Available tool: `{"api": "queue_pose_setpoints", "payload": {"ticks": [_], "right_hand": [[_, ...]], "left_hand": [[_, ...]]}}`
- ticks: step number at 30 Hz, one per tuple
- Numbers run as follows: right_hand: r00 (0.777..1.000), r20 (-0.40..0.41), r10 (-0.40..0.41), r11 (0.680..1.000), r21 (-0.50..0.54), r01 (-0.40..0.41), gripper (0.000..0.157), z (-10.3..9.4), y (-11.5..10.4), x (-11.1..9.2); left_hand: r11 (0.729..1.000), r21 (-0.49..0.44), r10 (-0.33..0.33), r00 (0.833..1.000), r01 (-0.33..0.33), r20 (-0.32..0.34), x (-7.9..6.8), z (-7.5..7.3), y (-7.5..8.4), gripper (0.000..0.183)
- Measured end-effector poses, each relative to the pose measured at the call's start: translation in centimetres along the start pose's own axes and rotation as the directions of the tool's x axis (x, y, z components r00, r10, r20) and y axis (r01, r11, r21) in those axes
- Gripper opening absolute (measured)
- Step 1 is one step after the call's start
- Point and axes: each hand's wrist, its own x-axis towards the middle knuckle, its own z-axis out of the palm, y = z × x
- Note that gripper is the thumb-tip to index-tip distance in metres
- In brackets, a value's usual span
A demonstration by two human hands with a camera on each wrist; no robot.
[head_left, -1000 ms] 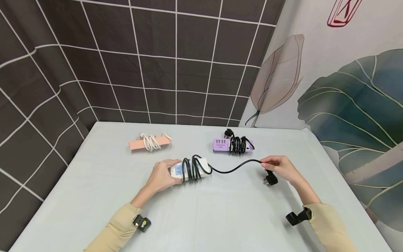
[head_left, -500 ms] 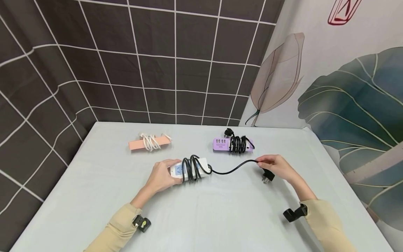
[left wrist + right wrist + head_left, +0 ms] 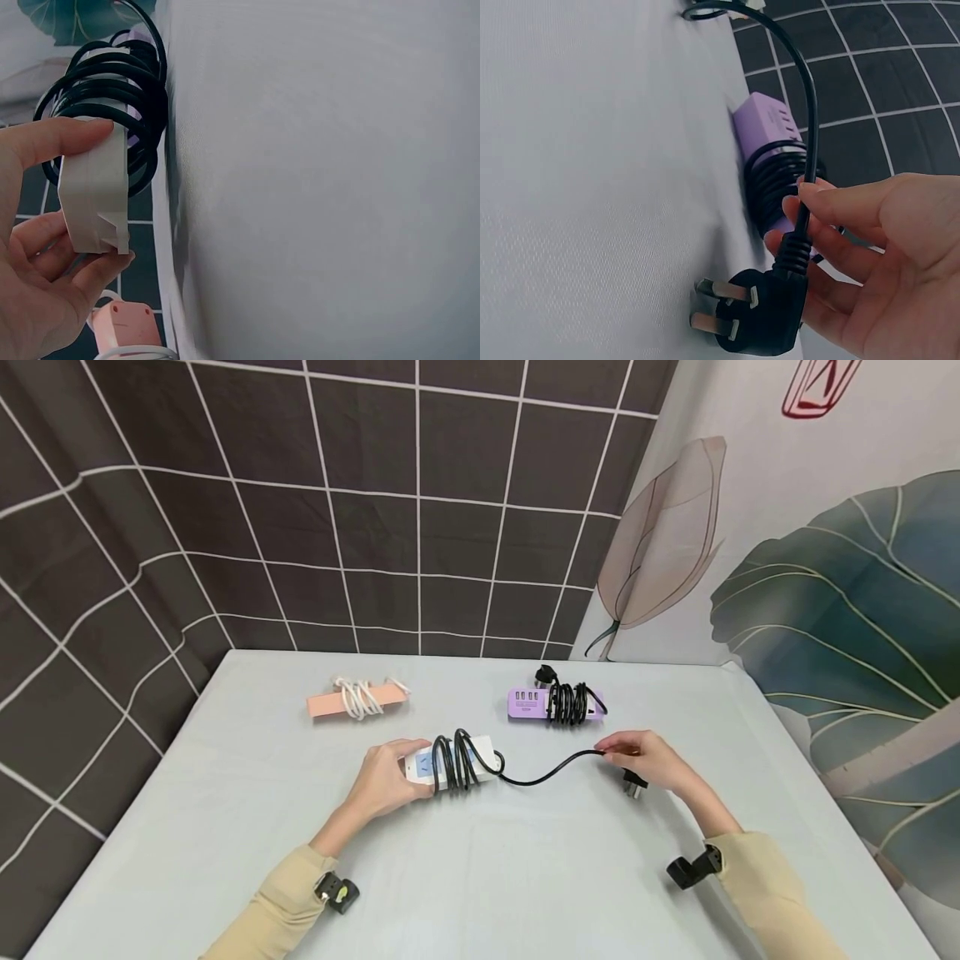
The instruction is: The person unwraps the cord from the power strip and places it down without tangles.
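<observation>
On the table (image 3: 465,877), whose covering is pale and finely woven, the strip (image 3: 423,766) is a boxy white plastic bar with blue socket panels; whether it rests there or is held a little clear, I cannot tell. The left hand (image 3: 384,781) is clamped on the strip's left end, thumb along one face and fingers against the other. Loose loops of smooth, rubbery black cord (image 3: 551,774) are wound round the strip's middle, and a free length sags away from its right end. Well to the right of the strip, the right hand (image 3: 652,762) pinches this cord between thumb and fingers, just above the ribbed neck of the plug (image 3: 769,311), a rounded black block with flat metal pins. Behind the strip and to its left lies a slim pink strip (image 3: 325,704) wrapped in white cord (image 3: 362,699); behind it to the right lies a purple strip (image 3: 528,703), tightly bound in a black coil (image 3: 570,704). Farther behind the strip hangs a dark curtain (image 3: 360,527) with a white grid
</observation>
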Motion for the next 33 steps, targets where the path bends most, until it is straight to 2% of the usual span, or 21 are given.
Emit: {"api": "queue_pose_setpoints", "payload": {"ticks": [9, 13, 16, 22, 33], "right_hand": [[0.999, 0.021, -0.024, 1.0, -0.016, 0.024, 0.024, 0.1, -0.7, -0.2], [0.999, 0.01, -0.039, 0.999, -0.032, 0.039, 0.023, 0.2, -1.2, -0.2], [0.998, -0.024, -0.057, 0.995, -0.081, 0.055, 0.021, 0.4, -1.8, -0.2], [0.986, -0.113, -0.121, 0.973, -0.211, 0.096, 0.019, 1.3, -4.1, -0.2], [0.964, -0.116, -0.24, 0.932, -0.304, 0.195, 0.018, 4.1, -8.5, 0.4]], "left_hand": [[1.0, 0.007, 0.0, 1.0, 0.0, 0.001, 0.0, 0.0, 0.0, 0.065], [1.0, 0.006, -0.001, 1.0, 0.001, 0.004, 0.0, 0.0, 0.0, 0.065], [1.0, 0.001, -0.008, 1.0, 0.008, 0.006, 0.1, 0.0, 0.1, 0.065], [1.0, 0.0, -0.01, 1.0, 0.01, 0.007, 0.1, 0.0, 0.1, 0.065], [1.0, -0.003, 0.006, 1.0, -0.006, 0.002, 0.2, -0.1, 0.1, 0.065]]}}
